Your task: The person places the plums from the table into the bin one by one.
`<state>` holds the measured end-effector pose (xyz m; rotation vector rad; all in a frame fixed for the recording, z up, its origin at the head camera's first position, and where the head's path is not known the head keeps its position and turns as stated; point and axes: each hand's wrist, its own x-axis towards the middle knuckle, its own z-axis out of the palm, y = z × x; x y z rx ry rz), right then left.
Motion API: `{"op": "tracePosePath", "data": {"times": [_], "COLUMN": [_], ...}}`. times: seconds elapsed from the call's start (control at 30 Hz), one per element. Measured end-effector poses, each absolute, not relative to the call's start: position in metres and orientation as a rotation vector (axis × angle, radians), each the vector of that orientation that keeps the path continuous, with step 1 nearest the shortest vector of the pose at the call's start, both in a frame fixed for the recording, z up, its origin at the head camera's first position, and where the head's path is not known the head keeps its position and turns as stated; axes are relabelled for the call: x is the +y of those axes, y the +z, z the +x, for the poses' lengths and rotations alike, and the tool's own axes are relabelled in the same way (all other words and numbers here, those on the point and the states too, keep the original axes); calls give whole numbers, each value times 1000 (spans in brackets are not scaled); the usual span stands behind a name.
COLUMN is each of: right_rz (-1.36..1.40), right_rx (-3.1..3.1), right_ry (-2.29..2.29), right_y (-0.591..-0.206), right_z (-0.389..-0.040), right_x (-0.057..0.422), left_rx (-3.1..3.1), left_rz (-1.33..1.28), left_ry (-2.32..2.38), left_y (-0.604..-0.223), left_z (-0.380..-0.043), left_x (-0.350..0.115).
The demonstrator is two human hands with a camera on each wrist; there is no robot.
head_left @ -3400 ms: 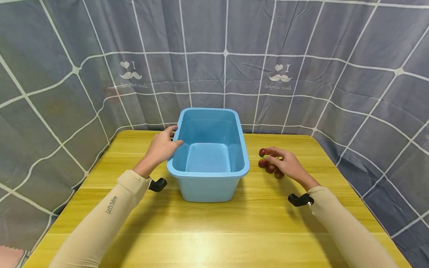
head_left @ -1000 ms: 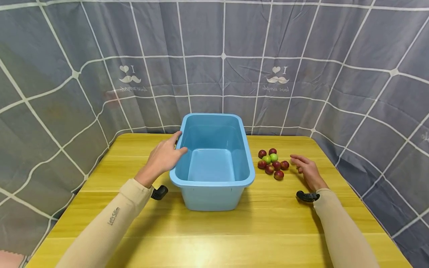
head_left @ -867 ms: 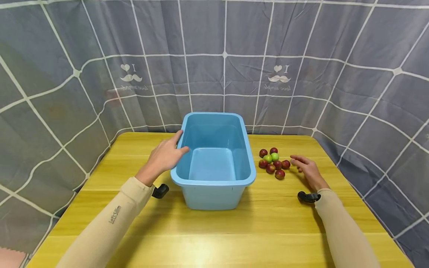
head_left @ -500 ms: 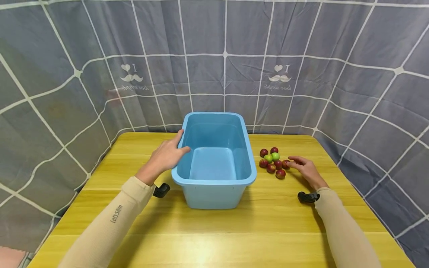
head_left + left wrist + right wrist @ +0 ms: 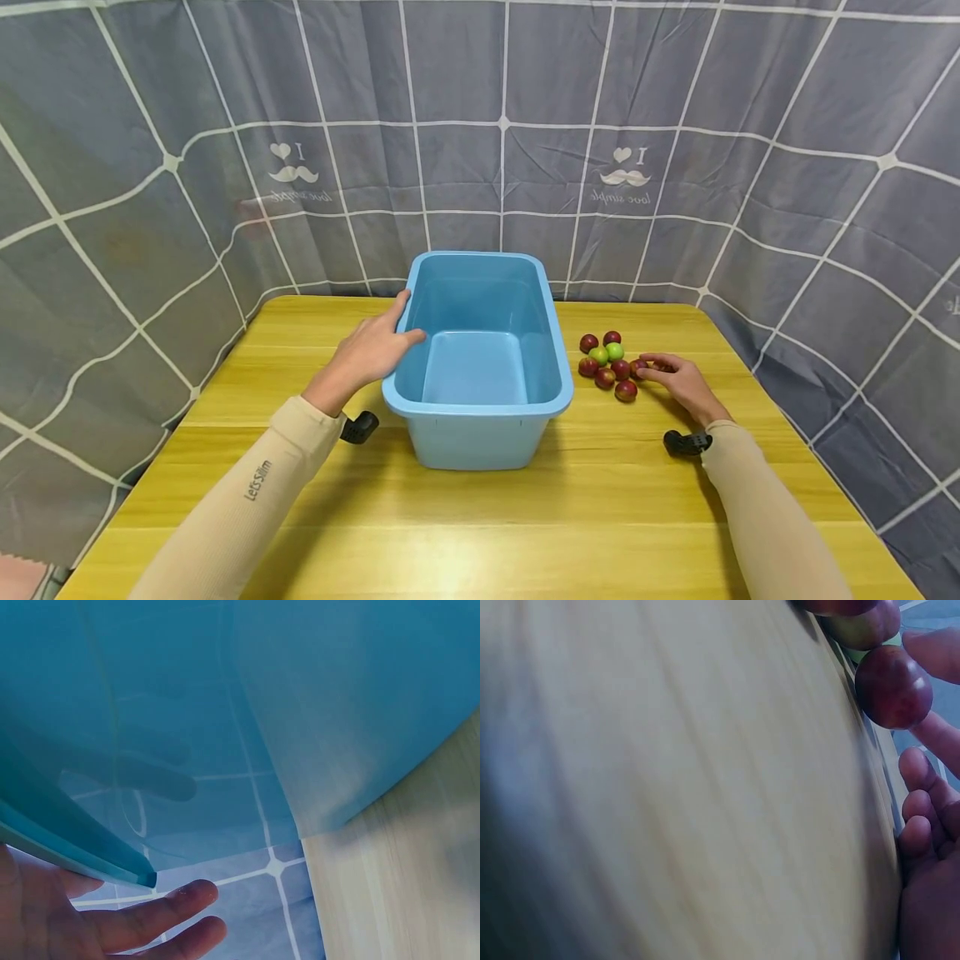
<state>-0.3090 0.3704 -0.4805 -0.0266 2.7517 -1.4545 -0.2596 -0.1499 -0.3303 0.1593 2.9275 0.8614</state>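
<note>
A blue plastic tub [image 5: 476, 411] stands on the table. My left hand [image 5: 367, 354] holds its left rim, thumb over the edge and fingers outside; in the left wrist view the fingers [image 5: 150, 919] lie below the rim. To the right of the tub lies a cluster of small round fruits that look like plums, mostly dark red, such as the front plum [image 5: 626, 391], with two green plums [image 5: 614, 352] among them. My right hand [image 5: 681, 385] pinches the rightmost red plum [image 5: 894, 687] between thumb and index finger, the other fingers curled below.
The wooden table [image 5: 450, 533] reaches to a grey checked curtain [image 5: 465, 167] that hangs behind it and on both sides. Each wrist carries a black camera mount [image 5: 686, 443]. The tub holds nothing visible.
My right hand first drew back right from over the cluster, leaving the plums uncovered, then came left onto the rightmost red plum. My left hand stayed on the tub, which sits slightly farther right.
</note>
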Motion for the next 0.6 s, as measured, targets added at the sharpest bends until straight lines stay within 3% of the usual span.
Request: {"op": "tracePosePath", "data": {"times": [0.6], "right_rz": [-23], "right_rx": [2815], "right_ry": [-1374], "right_y": [-483], "right_z": [-307], "right_x": [370], "left_rx": [2903], "left_rz": [162], "left_ry": [898], "left_y": [-328], "left_z": [-257], "left_x": [-151]}}
